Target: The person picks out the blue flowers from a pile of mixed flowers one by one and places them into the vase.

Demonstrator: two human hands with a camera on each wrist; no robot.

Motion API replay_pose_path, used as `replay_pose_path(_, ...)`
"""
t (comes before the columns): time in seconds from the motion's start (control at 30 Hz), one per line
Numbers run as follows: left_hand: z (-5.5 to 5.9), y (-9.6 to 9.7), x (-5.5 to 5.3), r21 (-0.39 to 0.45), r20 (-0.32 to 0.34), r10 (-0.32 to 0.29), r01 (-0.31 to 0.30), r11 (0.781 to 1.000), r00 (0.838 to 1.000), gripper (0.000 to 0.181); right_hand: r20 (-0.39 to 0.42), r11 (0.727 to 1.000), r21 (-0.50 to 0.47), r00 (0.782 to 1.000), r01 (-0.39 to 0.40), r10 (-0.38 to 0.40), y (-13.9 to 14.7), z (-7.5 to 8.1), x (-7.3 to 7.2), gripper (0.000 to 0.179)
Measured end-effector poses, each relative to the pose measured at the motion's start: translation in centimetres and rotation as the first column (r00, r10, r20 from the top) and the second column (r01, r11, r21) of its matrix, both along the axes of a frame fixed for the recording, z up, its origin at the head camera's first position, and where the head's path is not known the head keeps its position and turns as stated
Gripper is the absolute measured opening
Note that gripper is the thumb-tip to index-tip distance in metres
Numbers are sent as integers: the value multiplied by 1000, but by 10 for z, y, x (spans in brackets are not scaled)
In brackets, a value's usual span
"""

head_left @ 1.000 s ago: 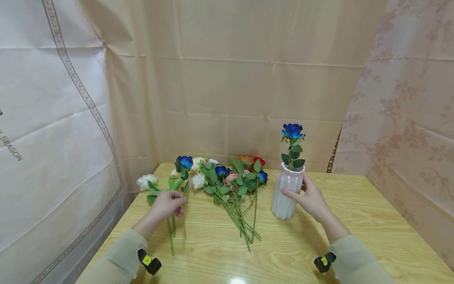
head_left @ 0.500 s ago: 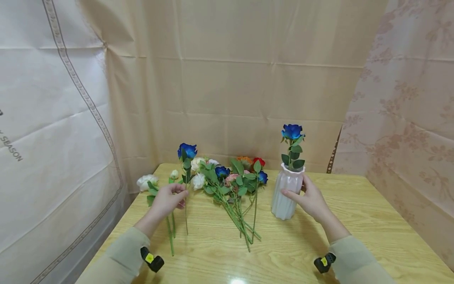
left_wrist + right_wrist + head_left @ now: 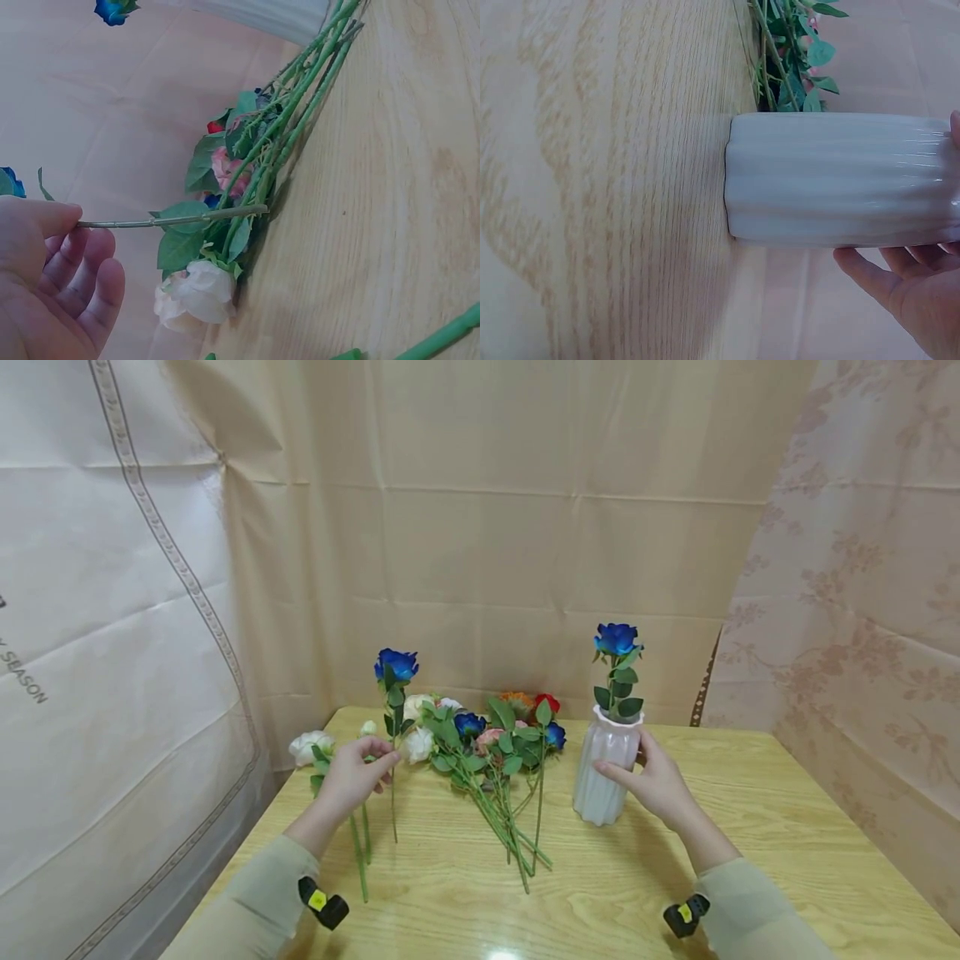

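Note:
Between thumb and forefinger my left hand (image 3: 358, 772) pinches the stem of a blue rose (image 3: 397, 666), held upright above the table. In the left wrist view the rose's bare stem (image 3: 172, 220) sticks out past the fingertips, and the other fingers curl loosely. My right hand (image 3: 663, 781) grips a white fluted vase (image 3: 600, 777) from its right side, thumb across the front. The vase (image 3: 840, 180) stands on the table, as the right wrist view shows. A second blue rose (image 3: 617, 639) with green leaves stands in it; its lower stem is hidden inside.
A pile of artificial flowers, with a pink flower (image 3: 489, 737), a red flower (image 3: 548, 701) and a white rose (image 3: 419, 744), lies mid-table (image 3: 450, 910), stems toward me. Left of it, a white flower (image 3: 310, 747) lies partly behind my left hand. Curtains hang behind.
My left hand has lifted the blue rose up off the flowers at the left, and its stem end has risen. The right hand and vase stay in place.

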State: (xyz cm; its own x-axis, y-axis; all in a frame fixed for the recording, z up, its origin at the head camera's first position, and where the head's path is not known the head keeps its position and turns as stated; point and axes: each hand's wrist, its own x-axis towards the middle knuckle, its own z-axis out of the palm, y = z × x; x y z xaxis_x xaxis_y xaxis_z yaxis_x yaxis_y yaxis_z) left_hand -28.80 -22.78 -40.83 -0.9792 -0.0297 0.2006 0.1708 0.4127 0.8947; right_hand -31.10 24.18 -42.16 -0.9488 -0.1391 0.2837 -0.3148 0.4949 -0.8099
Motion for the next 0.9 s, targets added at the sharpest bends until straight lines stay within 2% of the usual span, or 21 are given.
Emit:
replay_pose_path(0.23,2,4,0,23,-19,5,-4,1000,1000,18,-2,1000,-1,1000,-10,10,-2,3,4,91)
replay_pose_path(0.27,2,5,0,22,-23,2,-2,1000,1000,17,-1,1000,-2,1000,-12,12,-5,8,8,89)
replay_pose_path(0.4,1,11,0,23,-34,-17,17,1000,999,17,0,1000,0,1000,-8,8,-5,8,8,89)
replay_pose_path(0.5,0,16,0,28,-46,-41,42,999,998,17,-1,1000,2,1000,1,-1,-1,0,1,93)
replay_pose_path(0.9,-2,44,-2,35,-94,-126,130,991,988,12,3,1000,8,1000,0,0,0,0,-1,94)
